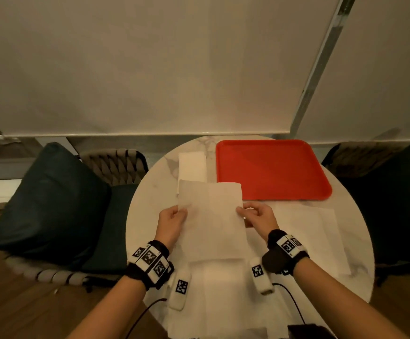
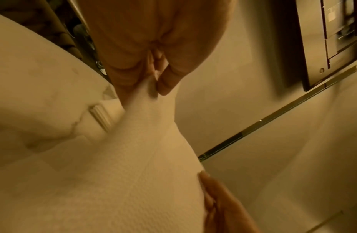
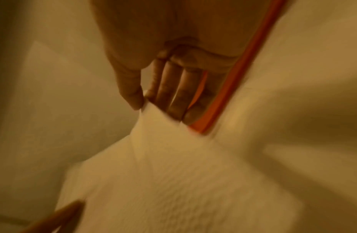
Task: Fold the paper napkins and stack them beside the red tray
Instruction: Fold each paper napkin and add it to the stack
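Between both hands [image 1: 172, 221], napkin [image 1: 211, 216] lengthwise away.

Embossed matt paper napkin [image 1: 211, 216]; smooth plastic red tray [image 1: 272, 170]; marble table [image 1: 155, 187]

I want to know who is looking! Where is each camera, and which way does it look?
Head: on the person's head, looking forward and down at the round table, red tray, both forearms, left hand and right hand.
Left wrist: looks along the left hand at its fingers pinching the napkin.
Right wrist: looks along the right hand, which pinches the napkin beside the tray's rim.
All three share the held napkin.
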`<action>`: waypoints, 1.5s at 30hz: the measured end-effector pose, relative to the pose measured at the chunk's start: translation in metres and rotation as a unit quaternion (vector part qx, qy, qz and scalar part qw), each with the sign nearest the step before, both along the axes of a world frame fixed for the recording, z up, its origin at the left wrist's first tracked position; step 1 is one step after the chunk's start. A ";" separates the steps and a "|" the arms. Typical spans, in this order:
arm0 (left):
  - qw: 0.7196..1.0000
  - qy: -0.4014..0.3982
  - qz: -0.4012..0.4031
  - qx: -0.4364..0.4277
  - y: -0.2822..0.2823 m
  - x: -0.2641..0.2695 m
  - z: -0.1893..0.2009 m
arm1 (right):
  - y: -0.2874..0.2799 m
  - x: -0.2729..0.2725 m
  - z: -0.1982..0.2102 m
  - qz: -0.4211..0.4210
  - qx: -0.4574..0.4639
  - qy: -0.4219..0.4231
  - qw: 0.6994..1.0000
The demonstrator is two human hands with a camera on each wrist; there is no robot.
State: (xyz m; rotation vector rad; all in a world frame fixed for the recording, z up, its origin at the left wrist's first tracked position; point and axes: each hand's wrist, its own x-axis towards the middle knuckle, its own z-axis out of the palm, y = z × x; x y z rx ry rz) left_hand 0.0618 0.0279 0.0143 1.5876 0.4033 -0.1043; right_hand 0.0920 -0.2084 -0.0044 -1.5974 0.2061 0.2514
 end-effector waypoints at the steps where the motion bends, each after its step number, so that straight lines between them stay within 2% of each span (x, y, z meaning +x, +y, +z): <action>1: 1.000 -0.001 -0.001 0.003 0.002 0.001 -0.002 | 0.005 0.003 0.001 0.008 -0.011 -0.017 1.000; 4: 1.000 -0.008 -0.009 0.002 -0.002 0.005 0.000 | 0.024 0.007 0.005 0.029 -0.038 -0.059 0.997; 8: 0.999 -0.003 -0.016 -0.032 -0.013 0.010 0.009 | 0.053 0.011 0.014 0.072 -0.028 -0.096 0.992; 14: 0.995 -0.031 -0.045 -0.084 -0.017 0.018 0.012 | 0.078 0.011 0.022 0.196 -0.029 -0.097 0.975; 16: 0.996 -0.035 -0.036 -0.074 -0.013 0.022 0.007 | 0.077 0.015 0.020 0.191 -0.032 -0.088 0.977; 18: 0.998 -0.032 -0.023 -0.048 -0.007 0.027 0.001 | 0.072 0.021 0.016 0.149 -0.040 -0.095 0.983; 21: 0.998 -0.044 -0.015 -0.042 0.001 0.039 -0.002 | 0.062 0.035 0.006 0.103 -0.108 -0.102 0.984; 25: 0.998 -0.049 -0.029 -0.034 0.010 0.060 -0.012 | 0.062 0.055 -0.003 0.155 -0.061 -0.066 0.984; 27: 0.997 -0.050 -0.052 -0.009 0.017 0.075 -0.024 | 0.068 0.068 -0.007 0.151 -0.069 -0.048 0.985; 29: 0.993 -0.056 -0.083 0.069 0.025 0.094 -0.032 | 0.077 0.088 -0.013 0.129 -0.102 -0.042 0.986; 32: 0.969 -0.073 -0.126 0.201 0.030 0.129 -0.033 | 0.092 0.123 -0.021 0.105 -0.153 -0.044 0.982; 37: 0.932 -0.067 -0.118 0.337 0.042 0.196 -0.047 | 0.110 0.189 -0.032 0.119 -0.245 -0.097 0.957; 41: 0.931 -0.057 -0.099 0.347 0.046 0.225 -0.064 | 0.118 0.228 -0.050 0.157 -0.303 -0.111 0.933; 45: 0.928 -0.015 -0.102 0.357 0.045 0.237 -0.083 | 0.122 0.247 -0.070 0.187 -0.350 -0.085 0.914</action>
